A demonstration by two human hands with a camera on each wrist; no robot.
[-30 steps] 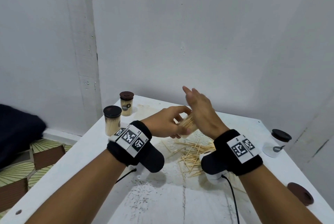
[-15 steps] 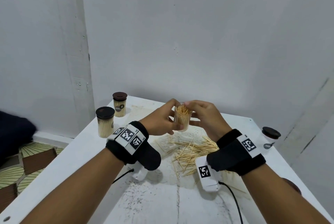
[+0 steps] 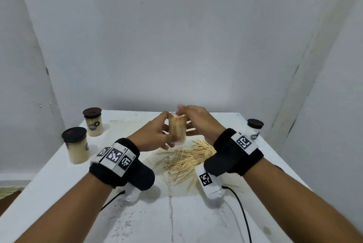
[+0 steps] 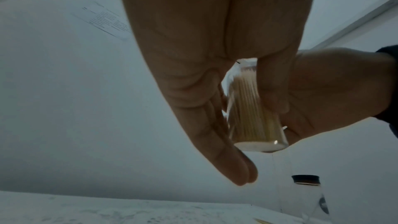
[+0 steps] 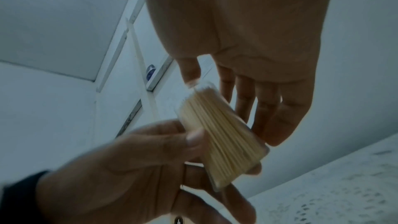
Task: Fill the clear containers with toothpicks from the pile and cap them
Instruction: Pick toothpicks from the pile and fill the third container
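Both hands meet on one clear jar (image 3: 177,132) packed with toothpicks, held upright above the counter (image 3: 59,180). Left hand (image 3: 152,134) has the grip closed around the jar's side, thumb on the near face and fingers wrapped behind, as the right wrist view shows plainly. Right hand (image 3: 198,123) sits at the jar's open mouth, its thumb and forefinger nipped together over the toothpick tips at the rim; the other fingers (image 5: 277,117) hang loose and straight behind the glass. I cannot tell whether that pinch holds any single stick.

Taking the jar as the mark: the white counter spreads beneath it, worn and speckled. Directly under and a little to the right of the jar lies the loose pile of toothpicks (image 3: 186,159), fanned out on the counter. Off to the left of the jar stand two filled jars with dark brown lids, the nearer one (image 3: 75,145) in front and the farther one (image 3: 92,122) behind it. Well to the right of the jar, by the counter's edge, stands a capped jar (image 3: 255,129) that looks empty.
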